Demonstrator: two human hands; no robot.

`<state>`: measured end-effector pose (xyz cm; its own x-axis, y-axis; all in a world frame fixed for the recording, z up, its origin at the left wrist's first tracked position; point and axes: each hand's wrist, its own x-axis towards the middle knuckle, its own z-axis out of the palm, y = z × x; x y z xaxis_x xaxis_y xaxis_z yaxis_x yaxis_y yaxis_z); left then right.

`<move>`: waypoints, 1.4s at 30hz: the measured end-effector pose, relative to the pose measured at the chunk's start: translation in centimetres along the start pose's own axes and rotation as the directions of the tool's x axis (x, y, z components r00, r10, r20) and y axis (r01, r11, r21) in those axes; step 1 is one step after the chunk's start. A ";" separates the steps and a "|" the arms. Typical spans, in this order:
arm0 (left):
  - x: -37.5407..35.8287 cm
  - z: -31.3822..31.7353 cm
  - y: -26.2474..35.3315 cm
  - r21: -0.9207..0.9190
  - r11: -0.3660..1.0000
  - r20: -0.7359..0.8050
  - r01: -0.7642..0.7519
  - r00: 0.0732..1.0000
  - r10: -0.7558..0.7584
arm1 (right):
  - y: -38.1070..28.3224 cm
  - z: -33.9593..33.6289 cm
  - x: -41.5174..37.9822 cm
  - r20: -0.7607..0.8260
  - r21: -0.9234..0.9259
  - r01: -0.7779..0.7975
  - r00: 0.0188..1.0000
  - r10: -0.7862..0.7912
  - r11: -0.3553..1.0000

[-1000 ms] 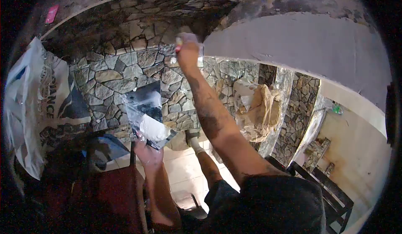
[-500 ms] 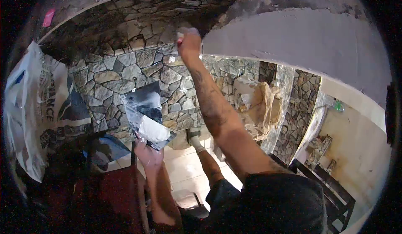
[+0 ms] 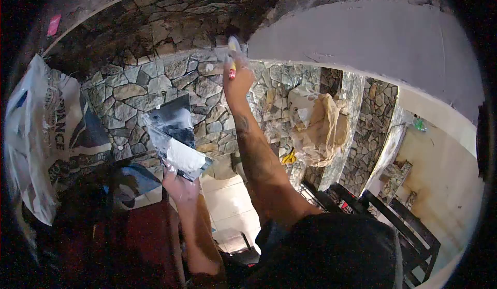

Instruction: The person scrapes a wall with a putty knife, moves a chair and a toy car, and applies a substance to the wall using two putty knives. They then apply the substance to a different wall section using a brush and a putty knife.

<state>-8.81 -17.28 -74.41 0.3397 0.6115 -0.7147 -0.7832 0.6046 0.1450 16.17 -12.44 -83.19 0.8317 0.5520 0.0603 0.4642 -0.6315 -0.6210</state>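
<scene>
My left hand (image 3: pixel 181 183) is closed on the lower edge of a dark, flat putty board (image 3: pixel 178 136). A thick white slab of putty (image 3: pixel 185 157) lies across its lower part, and white smears cover the rest. My right hand (image 3: pixel 238 82) is raised at arm's length, wrapped round the red and yellow handle of a putty knife (image 3: pixel 233 56). The knife's pale, blurred blade points up beside the left end of the smooth grey plastered band (image 3: pixel 357 35). Behind both hands runs the stone-patterned wall (image 3: pixel 150 84).
A large printed sack (image 3: pixel 62 118) stands at the left. Crumpled brown paper (image 3: pixel 323 128) is on the right, with a yellow object (image 3: pixel 289 157) below it. A dark slatted wooden frame (image 3: pixel 409 227) stands at lower right. Pale floor tiles (image 3: pixel 228 201) show below, beside a dark red surface (image 3: pixel 129 237).
My right hand has come lower in view, and the putty knife shows more plainly. My forearm has shifted left, uncovering the yellow object. The left hand keeps its hold on the board.
</scene>
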 end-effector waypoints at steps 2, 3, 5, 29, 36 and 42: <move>0.1 0.0 -0.2 0.002 1.000 0.014 0.016 1.000 -0.016 | 1.8 2.3 -1.4 0.020 0.021 0.207 0.978 -0.208 0.978; 0.2 0.0 -0.3 0.024 0.999 0.018 0.021 1.000 -0.022 | 0.8 2.0 -1.4 0.027 0.031 0.308 0.951 -0.308 0.951; 0.1 -0.1 -0.4 0.023 0.999 0.001 0.026 1.000 -0.026 | -0.1 1.0 -2.2 0.085 0.036 0.369 0.925 -0.371 0.929; -0.2 0.2 -0.9 0.269 0.963 -0.176 -0.020 0.982 0.069 | -2.7 -0.9 0.6 0.367 -0.165 0.252 0.913 -0.178 0.954; -0.2 -0.7 -0.5 -0.029 1.000 -0.083 0.009 0.996 -0.012 | -2.5 0.1 3.8 0.246 -0.422 0.320 0.941 -0.232 0.848; -0.1 0.4 -0.8 0.030 0.999 -0.019 0.017 1.000 -0.017 | -1.4 -0.7 -0.9 0.349 -0.227 0.437 0.871 -0.346 0.870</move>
<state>-8.03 -17.61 -74.24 0.3428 0.5914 -0.7299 -0.7614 0.6300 0.1528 14.99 -12.43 -81.83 0.4573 0.8893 -0.0056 0.8365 -0.4323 -0.3369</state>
